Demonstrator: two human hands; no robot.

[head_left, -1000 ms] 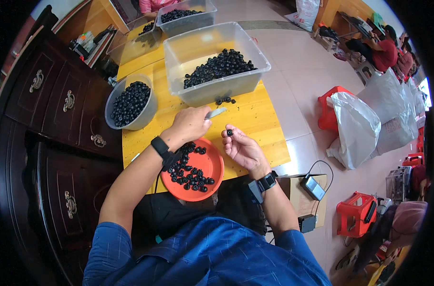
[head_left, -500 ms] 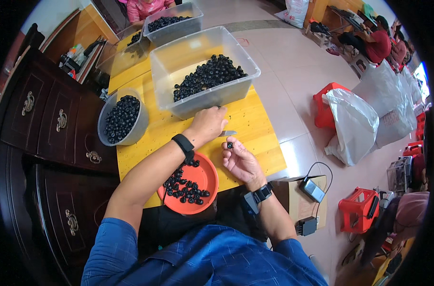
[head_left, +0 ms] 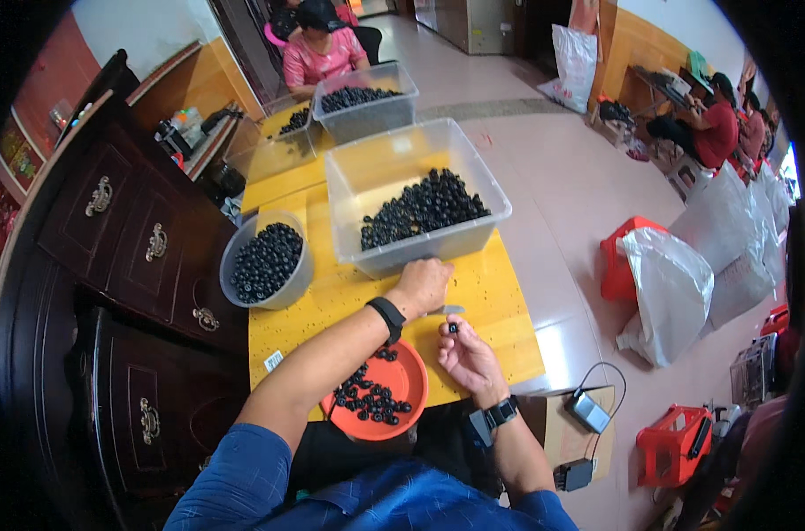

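My left hand (head_left: 423, 285), a black band at its wrist, is closed just in front of the large clear bin (head_left: 415, 252). A short knife (head_left: 451, 310) juts from under it, blade toward my right hand; the handle is hidden by my fingers. My right hand (head_left: 473, 361), palm up, pinches a small black round part (head_left: 454, 328) with a hole, close to the blade tip. Below my left forearm, an orange bowl (head_left: 411, 367) holds several black ring-like parts (head_left: 380, 407). A heap of similar black parts (head_left: 429, 208) lies in the large bin.
A round clear tub (head_left: 305, 279) of black parts stands left on the yellow table (head_left: 500, 327), beside a dark drawer cabinet (head_left: 128, 239). Farther bins (head_left: 367, 115) sit near a person in pink (head_left: 327, 62). Right are white sacks (head_left: 668, 292), red stools (head_left: 677, 447) and a cardboard box (head_left: 579, 429).
The view has tilted up, so the table and bins appear lower and more of the far person shows. Both hands keep nearly the same pose, still holding the knife and the black part.
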